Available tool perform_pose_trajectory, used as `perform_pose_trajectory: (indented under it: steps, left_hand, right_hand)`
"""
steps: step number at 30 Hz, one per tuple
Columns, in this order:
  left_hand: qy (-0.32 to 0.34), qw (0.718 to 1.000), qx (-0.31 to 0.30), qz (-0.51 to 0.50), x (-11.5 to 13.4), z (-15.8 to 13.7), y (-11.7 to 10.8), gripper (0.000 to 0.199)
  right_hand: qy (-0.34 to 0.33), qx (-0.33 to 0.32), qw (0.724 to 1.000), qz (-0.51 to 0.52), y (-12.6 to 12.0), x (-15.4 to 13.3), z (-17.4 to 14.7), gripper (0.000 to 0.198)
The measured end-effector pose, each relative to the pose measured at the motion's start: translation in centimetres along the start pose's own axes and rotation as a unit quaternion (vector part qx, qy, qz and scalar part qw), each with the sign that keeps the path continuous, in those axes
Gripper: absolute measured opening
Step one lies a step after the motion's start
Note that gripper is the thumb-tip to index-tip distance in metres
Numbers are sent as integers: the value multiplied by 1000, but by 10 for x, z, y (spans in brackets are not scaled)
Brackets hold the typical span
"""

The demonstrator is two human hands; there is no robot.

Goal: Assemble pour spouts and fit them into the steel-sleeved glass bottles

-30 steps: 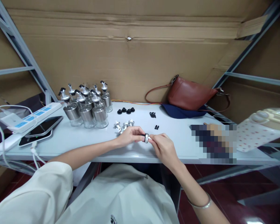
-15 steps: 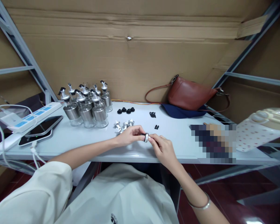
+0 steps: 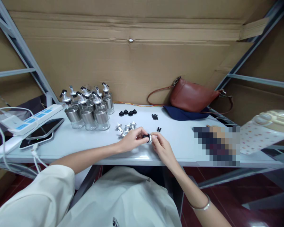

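A small bottle pourer top [image 3: 149, 138], silver with a black stopper part, is between my two hands above the front of the table. My left hand [image 3: 133, 139] is closed on its black end. From the other side, the fingers of my right hand [image 3: 162, 146] pinch its silver end, which they partly hide. Just beyond my left hand lie several silver pourer tops [image 3: 127, 127]. Farther back sit several black stoppers [image 3: 127, 112]. To the right are small black levers [image 3: 155, 117] and tiny black caps [image 3: 158, 129].
Glass oil bottles [image 3: 88, 116] with steel bands and pourers stand at the back left. Beside them are a power strip [image 3: 38, 117] and a phone [image 3: 46, 128]. A brown handbag [image 3: 191, 94] rests on dark blue cloth [image 3: 183, 114]; a dotted container [image 3: 257, 135] stands at the right.
My right hand has shifted its grip on the pourer top, its fingers now higher and closer around the silver end. The pourer top has turned slightly. My left hand stays nearly in place.
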State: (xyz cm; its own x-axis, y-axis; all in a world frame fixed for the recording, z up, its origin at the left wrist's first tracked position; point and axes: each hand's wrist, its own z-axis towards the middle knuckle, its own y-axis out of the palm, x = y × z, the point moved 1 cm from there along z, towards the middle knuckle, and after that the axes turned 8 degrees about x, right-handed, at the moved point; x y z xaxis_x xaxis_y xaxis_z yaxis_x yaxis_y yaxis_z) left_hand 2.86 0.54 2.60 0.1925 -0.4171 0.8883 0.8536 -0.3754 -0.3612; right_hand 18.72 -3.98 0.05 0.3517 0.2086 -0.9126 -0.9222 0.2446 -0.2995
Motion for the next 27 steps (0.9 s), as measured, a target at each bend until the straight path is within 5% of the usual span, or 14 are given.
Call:
perform_pose_trajectory:
  steps: [5, 10, 15, 27]
  left_hand:
    - [2, 999, 37, 38, 2, 0, 1, 21]
    - [43, 993, 60, 87, -4, 2, -1, 23]
    - [91, 994, 19, 54, -10, 3, -2, 29]
    - [-8, 996, -6, -94, -14, 4, 0, 31]
  right_hand:
    - [-60, 159, 985, -2, 0, -4, -6, 25]
    - [-27, 86, 995, 39, 4, -6, -8, 30]
    - [14, 53, 994, 95, 5, -1, -5, 42]
    - [42, 2, 984, 174, 6, 2, 2, 41]
